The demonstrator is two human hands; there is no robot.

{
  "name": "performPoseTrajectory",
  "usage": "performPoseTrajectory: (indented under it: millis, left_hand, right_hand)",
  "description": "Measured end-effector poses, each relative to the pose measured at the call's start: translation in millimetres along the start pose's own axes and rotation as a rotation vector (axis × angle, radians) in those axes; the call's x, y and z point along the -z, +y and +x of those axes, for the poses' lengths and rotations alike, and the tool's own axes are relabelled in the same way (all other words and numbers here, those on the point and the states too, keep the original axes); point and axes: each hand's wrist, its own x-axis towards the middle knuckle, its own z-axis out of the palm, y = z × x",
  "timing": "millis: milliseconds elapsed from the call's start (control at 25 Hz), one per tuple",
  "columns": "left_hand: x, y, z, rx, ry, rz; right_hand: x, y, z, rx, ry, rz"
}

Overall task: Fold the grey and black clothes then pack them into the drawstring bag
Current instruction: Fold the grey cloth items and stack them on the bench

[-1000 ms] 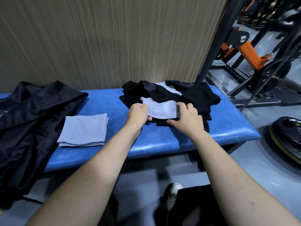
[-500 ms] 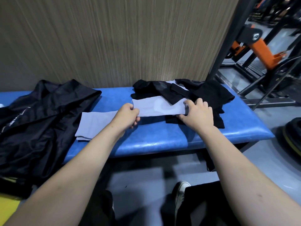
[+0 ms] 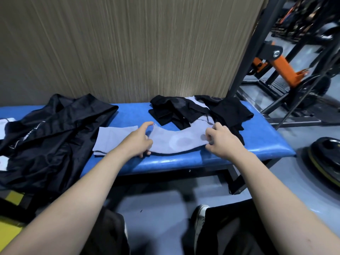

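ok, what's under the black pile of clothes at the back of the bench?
Under the black clothes a grey piece peeks out at the back, all lying on the blue bench. How far it extends is hidden.
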Motion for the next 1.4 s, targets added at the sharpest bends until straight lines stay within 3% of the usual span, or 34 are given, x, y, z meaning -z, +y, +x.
performPoseTrajectory:
  millis: [80,200,360,440,760,960,1200,1400]
  left_hand:
    - [-2.1,-1.7,-2.3,-0.051,-0.054,-0.011]
    - [-6.1,-5.3,-0.1,-0.016,-0.084,-0.005]
    - [-8.7,-2.2,-0.5,-0.025,-0.068,0.028]
    - [-9.6,-0.6,0.5,-0.030,-0.064,0.044]
    - [-11.3,1.1,3.7,-0.067,-0.032,0.076]
    - [-10.4,1.0,4.1,-0.135,-0.010,0.169]
    - [-9.5,0.1,2.5,-0.149,-0.014,0.178]
    - [-12.1,-1.2,7.9,-0.150,-0.023,0.181]
  right_hand:
    - [-2.6,10.0,-5.4,-0.015,-0.126,0.103]
    - [-0.6,23.2,-9.0,-0.075,-0.185,0.273]
    - [2.3,37.8,-4.5,-0.192,-0.094,0.426]
    - [0.5,42.3,-1.9,-0.221,-0.044,0.416]
    - [-0.4,31.0,-0.7,-0.221,-0.149,0.428]
    - [8.4,20.3,-5.1,-0.324,-0.231,0.221]
    - [3.3,25.4,-6.7,-0.309,-0.226,0.745]
    - [11.6,33.5,-10.7,-0.269,-0.259,0.992]
